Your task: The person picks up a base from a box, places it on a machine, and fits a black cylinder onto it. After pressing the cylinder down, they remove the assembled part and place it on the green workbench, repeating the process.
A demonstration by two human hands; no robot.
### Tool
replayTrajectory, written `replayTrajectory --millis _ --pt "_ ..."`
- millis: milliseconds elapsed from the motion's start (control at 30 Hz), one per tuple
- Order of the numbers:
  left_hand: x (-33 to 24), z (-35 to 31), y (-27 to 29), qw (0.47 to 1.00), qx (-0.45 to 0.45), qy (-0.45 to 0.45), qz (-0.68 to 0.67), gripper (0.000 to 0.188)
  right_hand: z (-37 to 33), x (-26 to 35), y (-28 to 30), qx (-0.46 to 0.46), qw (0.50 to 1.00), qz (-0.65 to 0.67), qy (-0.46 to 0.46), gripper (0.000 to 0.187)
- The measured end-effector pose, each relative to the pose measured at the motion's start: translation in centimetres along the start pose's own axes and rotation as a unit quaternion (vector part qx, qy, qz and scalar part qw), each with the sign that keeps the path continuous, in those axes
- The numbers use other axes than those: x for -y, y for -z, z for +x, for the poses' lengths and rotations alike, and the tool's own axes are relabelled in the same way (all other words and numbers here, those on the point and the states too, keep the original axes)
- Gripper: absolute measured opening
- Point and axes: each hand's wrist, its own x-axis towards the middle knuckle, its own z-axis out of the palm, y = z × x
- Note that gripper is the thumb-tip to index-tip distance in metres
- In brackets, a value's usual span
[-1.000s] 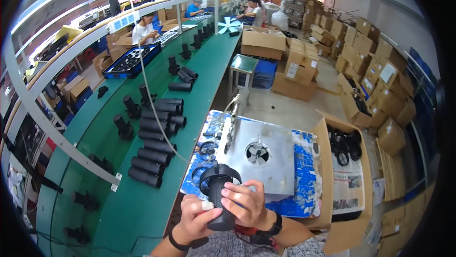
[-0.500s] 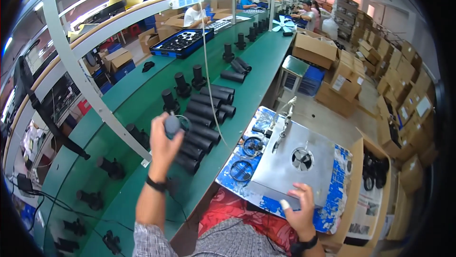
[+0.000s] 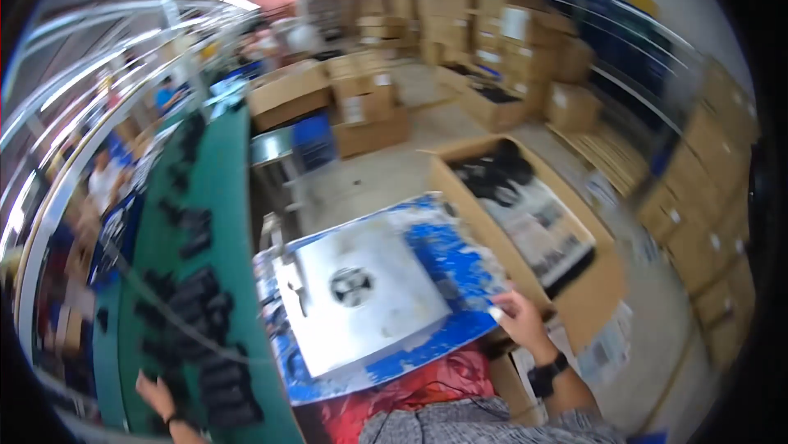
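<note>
My right hand point(image 3: 525, 325) is over the right edge of the blue, paint-worn tabletop point(image 3: 447, 251), close to an open carton. Its fingers are loosely bent and apart, with a white covering on one tip and nothing visible in them. At the lower left, my left hand point(image 3: 156, 395) is over the green bench point(image 3: 226, 181), beside black tubes point(image 3: 226, 391). Motion blurs its fingers, and I cannot make out anything in them. A flat silver metal box point(image 3: 386, 313) lies between the hands, with a bladed round opening point(image 3: 353, 286) and a metal clamp-like fitting point(image 3: 287, 267).
The open carton point(image 3: 607, 267) at the right holds black parts point(image 3: 509, 165) and printed paper point(image 3: 542, 222). A small metal-topped stool point(image 3: 275, 147) and more cartons point(image 3: 369, 107) stand beyond the table. Stacked boxes point(image 3: 706, 239) line the right side.
My view has swung to the right. My right hand has gone from the metal box's front edge to the table's right edge. The dark round piece in my left hand no longer shows.
</note>
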Motion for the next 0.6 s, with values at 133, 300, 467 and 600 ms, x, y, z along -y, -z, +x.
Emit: replayTrajectory --millis 133,300,467,600 --pt "-12.0 -3.6 0.3 0.995 -0.054 -0.028 0.076 0.072 2.1 -1.5 6.7 -0.045 0.99 -0.121 -0.052 0.031" --pt "-24.3 -13.3 10.5 0.958 -0.222 -0.139 -0.115 0.065 13.6 -7.8 10.8 -0.073 0.961 -0.26 0.052 0.035" --pt "-29.1 -22.3 14.7 0.971 -0.073 -0.033 -0.227 0.061 25.1 -16.3 11.8 -0.029 0.941 -0.338 -0.012 0.039" --pt "-28.1 -25.3 15.5 0.975 -0.016 -0.124 -0.184 0.054 30.5 -17.5 11.3 0.029 0.885 -0.456 -0.089 0.04"
